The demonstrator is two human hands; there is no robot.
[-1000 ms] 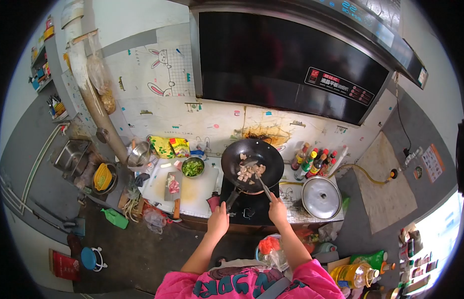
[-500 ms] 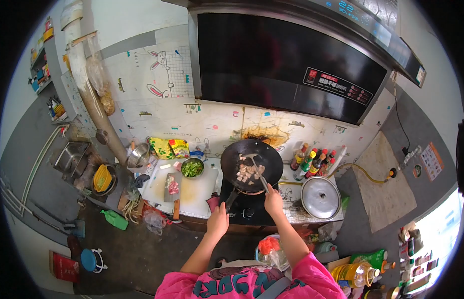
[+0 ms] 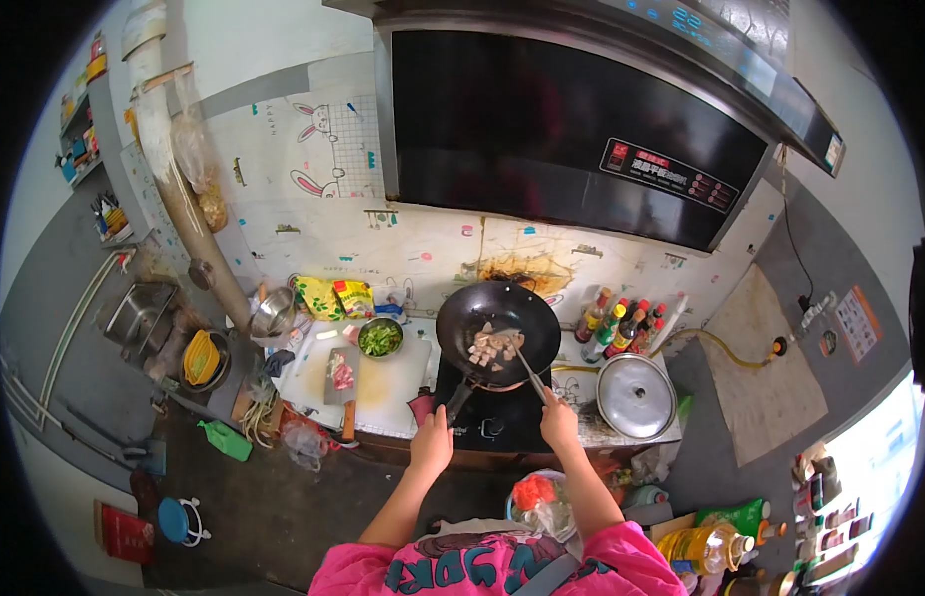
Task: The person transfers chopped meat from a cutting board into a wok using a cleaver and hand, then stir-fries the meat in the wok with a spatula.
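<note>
A black wok (image 3: 530, 310) sits on the stove, its handle (image 3: 461, 397) pointing back toward me. My left hand (image 3: 432, 443) is closed around the end of that handle. Pale chunks of cooked meat (image 3: 490, 347) lie in the wok. Gripped in my right hand (image 3: 559, 421) is a metal spatula (image 3: 530, 373), whose blade reaches into the meat and is mostly hidden by it. Left of the stove, a cleaver (image 3: 341, 385) with pinkish raw meat on its blade rests on a white cutting board (image 3: 398, 375). Behind it stands a bowl of chopped green vegetables (image 3: 381, 338).
A pot lid (image 3: 636, 394) lies right of the stove, with several sauce bottles (image 3: 617, 326) behind it. The range hood (image 3: 572, 129) hangs over the wok. A bin (image 3: 540, 502) stands below, near my legs. A yellow gas hose (image 3: 721, 338) runs along the right wall.
My right hand has shifted slightly right and down, and the spatula now slants more from the wok's right side. The meat is gathered closer together. My left hand keeps its grip.
</note>
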